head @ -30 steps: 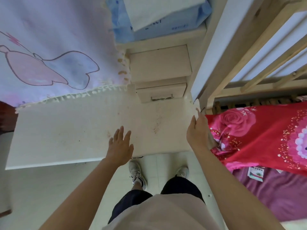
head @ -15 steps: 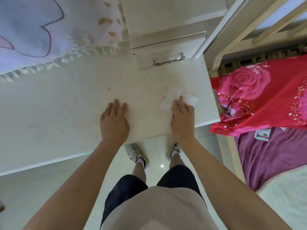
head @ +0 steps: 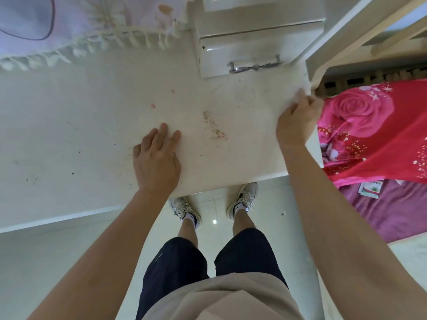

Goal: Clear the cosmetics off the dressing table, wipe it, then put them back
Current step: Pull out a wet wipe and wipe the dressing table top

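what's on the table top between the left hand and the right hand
In the head view, only a patch of reddish-brown specks lies on the dressing table between the left hand and the right hand; otherwise it is bare.

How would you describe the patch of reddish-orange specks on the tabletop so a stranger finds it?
Start at the cream dressing table. Below its small drawer with a metal handle, between the left hand and right hand, lies a slanted trail of reddish-orange specks, grainier than the nearby single pink dots.
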A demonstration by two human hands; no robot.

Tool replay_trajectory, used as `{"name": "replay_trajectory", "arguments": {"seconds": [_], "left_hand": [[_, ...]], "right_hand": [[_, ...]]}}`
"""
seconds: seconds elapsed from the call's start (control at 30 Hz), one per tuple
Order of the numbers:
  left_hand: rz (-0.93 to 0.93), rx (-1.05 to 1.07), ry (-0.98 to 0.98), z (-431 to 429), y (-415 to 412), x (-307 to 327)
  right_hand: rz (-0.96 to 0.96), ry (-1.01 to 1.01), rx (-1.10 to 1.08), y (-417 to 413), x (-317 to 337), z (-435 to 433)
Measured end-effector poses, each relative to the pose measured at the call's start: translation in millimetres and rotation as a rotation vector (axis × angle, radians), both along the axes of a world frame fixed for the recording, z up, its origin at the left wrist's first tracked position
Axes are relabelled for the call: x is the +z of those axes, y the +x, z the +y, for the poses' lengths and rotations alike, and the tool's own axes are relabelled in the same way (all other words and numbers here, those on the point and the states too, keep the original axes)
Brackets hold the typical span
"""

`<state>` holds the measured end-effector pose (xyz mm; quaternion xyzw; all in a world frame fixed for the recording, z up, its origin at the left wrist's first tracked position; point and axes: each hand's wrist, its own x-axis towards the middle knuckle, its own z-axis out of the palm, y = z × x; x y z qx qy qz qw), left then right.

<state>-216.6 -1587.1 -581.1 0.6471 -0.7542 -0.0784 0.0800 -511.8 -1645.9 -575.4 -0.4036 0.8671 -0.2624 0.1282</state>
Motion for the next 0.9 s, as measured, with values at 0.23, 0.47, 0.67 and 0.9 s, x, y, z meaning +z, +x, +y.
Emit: {"name": "replay_trajectory", "arguments": {"seconds": [0.23, 0.47, 0.67, 0.9], "left_hand": [[0.006, 0.001, 0.045, 1.6, 0.9, 3.5], [-0.004, -0.016, 0.07, 1.1, 2.1, 3.8], [-0.019, -0.034, 0.06, 0.3, 6.7, 2.6], [0.036, 0.009, 0.084, 0.0, 5.1, 6.1]], "right_hand": [[-0.045, 0.019, 0.712, 127.6, 0.0, 21.0], [-0.099, -0.253, 0.136, 42.7, 12.5, -4.9], [0.04, 0.114, -0.066, 22.0, -3.5, -42.1], [0.052, 0.086, 0.869, 134.7, -4.1, -20.5]]}}
